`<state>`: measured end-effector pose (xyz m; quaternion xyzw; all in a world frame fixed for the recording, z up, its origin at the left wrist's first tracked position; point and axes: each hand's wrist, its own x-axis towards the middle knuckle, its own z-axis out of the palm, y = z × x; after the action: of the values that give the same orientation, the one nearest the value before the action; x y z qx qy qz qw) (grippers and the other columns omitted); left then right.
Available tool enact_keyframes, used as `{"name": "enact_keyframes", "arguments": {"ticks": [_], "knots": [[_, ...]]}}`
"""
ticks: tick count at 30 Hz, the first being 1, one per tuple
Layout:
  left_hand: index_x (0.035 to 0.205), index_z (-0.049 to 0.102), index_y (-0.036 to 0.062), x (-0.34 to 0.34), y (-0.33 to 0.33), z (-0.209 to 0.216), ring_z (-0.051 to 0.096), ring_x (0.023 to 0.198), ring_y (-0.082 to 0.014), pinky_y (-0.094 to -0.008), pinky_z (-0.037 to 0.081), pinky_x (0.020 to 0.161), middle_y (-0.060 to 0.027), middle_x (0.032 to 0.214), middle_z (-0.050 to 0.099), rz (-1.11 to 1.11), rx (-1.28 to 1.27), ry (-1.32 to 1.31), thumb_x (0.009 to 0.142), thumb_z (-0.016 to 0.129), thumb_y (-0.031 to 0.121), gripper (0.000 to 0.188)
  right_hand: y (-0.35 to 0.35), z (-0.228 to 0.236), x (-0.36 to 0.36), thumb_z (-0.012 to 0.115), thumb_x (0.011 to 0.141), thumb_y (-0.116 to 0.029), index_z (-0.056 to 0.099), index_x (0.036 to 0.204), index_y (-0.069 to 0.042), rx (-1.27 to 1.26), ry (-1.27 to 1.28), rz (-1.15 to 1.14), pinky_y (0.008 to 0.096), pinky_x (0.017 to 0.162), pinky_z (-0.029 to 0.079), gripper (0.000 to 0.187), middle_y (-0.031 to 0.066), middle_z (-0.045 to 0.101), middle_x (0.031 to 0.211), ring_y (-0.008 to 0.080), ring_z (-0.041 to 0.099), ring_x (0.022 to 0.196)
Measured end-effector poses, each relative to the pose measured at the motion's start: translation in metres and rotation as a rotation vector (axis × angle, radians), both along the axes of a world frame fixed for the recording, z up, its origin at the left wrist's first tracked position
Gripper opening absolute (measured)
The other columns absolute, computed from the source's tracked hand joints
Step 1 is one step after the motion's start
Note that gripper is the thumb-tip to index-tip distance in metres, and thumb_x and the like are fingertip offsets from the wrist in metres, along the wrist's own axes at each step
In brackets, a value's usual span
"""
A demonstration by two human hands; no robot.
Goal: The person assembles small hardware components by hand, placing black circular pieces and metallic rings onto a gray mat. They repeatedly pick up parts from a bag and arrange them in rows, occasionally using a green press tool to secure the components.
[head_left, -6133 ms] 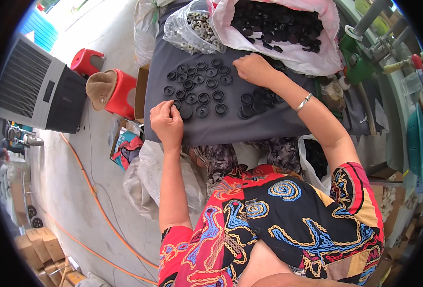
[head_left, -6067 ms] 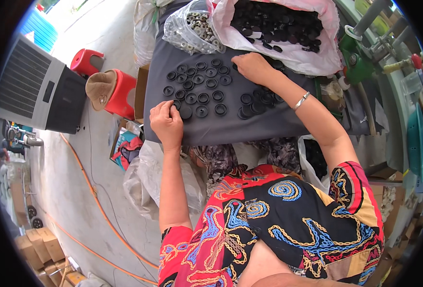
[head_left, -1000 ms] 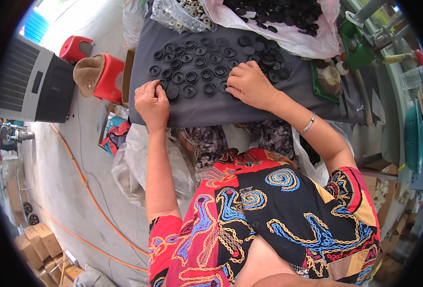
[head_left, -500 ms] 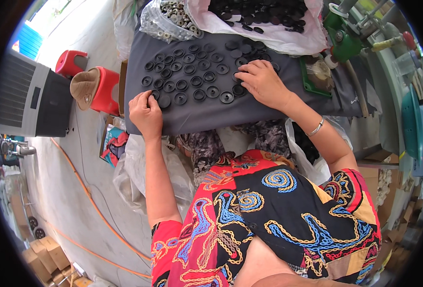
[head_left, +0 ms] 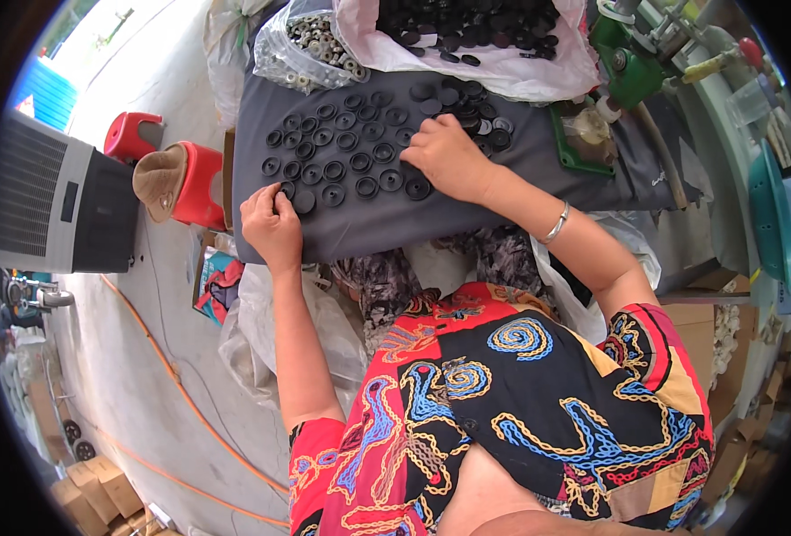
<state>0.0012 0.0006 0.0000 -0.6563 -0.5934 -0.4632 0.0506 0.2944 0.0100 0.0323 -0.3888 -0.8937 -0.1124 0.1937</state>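
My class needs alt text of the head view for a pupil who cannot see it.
A person's left hand is at the near left edge of small round black parts spread on a dark grey surface, the right hand over their right part. Beyond lie a clear bag of small metallic pieces and an open white sack of black discs.

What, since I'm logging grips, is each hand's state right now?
Left hand: partly closed at a black ring; whether it holds it cannot be told.
Right hand: partly closed beside another black ring; its grip is hidden.
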Motion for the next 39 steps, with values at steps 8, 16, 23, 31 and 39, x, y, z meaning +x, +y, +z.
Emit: {"name": "enact_keyframes", "arguments": {"ticks": [8, 16, 23, 31, 39], "knots": [[0.089, 0.069, 0.002, 0.0, 0.0, -0.001, 0.061, 0.087, -0.0275, -0.0366, 0.049, 0.078, -0.0113, 0.091, 0.068, -0.007, 0.026, -0.03, 0.078, 0.061, 0.001, 0.014, 0.024, 0.023, 0.032, 0.07, 0.076, -0.023, 0.067, 0.089, -0.009, -0.11, -0.041, -0.273, 0.0402, 0.08, 0.041, 0.019, 0.0071, 0.061, 0.087, 0.0254, 0.056, 0.093], [0.088, 0.069, 0.0021, -0.001, 0.0, -0.002, 0.061, 0.087, -0.0271, -0.0364, 0.049, 0.079, -0.0106, 0.091, 0.068, 0.006, 0.027, -0.043, 0.078, 0.062, 0.001, 0.013, 0.025, 0.022, 0.026, 0.071, 0.075, -0.019, 0.067, 0.098, -0.009, -0.173, -0.17, -0.291, 0.0391, 0.084, 0.039, 0.026, 0.006, 0.06, 0.089, 0.0239, 0.055, 0.095], [0.089, 0.069, 0.0022, 0.0, -0.001, -0.001, 0.061, 0.087, -0.0273, -0.0368, 0.049, 0.079, -0.0107, 0.09, 0.068, 0.002, 0.021, -0.038, 0.078, 0.062, 0.001, 0.013, 0.009, 0.017, 0.02, 0.069, 0.073, -0.015, 0.064, 0.089, -0.009, -0.247, -0.079, -0.122, 0.0378, 0.083, 0.039, 0.017, 0.0037, 0.06, 0.087, 0.0247, 0.056, 0.091], [0.089, 0.069, 0.0017, 0.001, -0.001, 0.0, 0.061, 0.087, -0.028, -0.0366, 0.049, 0.079, -0.0114, 0.09, 0.068, -0.005, 0.016, -0.037, 0.078, 0.062, 0.001, 0.013, 0.033, 0.011, 0.047, 0.066, 0.078, -0.016, 0.063, 0.094, -0.007, -0.092, 0.162, -0.253, 0.0405, 0.082, 0.042, 0.018, 0.0051, 0.061, 0.09, 0.0269, 0.056, 0.093], [0.089, 0.069, 0.0015, 0.001, 0.001, 0.002, 0.061, 0.087, -0.0286, -0.0375, 0.048, 0.08, -0.0115, 0.09, 0.068, -0.01, 0.026, -0.019, 0.078, 0.061, 0.001, 0.014, 0.063, 0.005, 0.027, 0.064, 0.078, -0.017, 0.067, 0.081, -0.007, -0.022, -0.102, -0.356, 0.0401, 0.079, 0.044, 0.011, 0.0088, 0.064, 0.084, 0.0263, 0.061, 0.089]]}}
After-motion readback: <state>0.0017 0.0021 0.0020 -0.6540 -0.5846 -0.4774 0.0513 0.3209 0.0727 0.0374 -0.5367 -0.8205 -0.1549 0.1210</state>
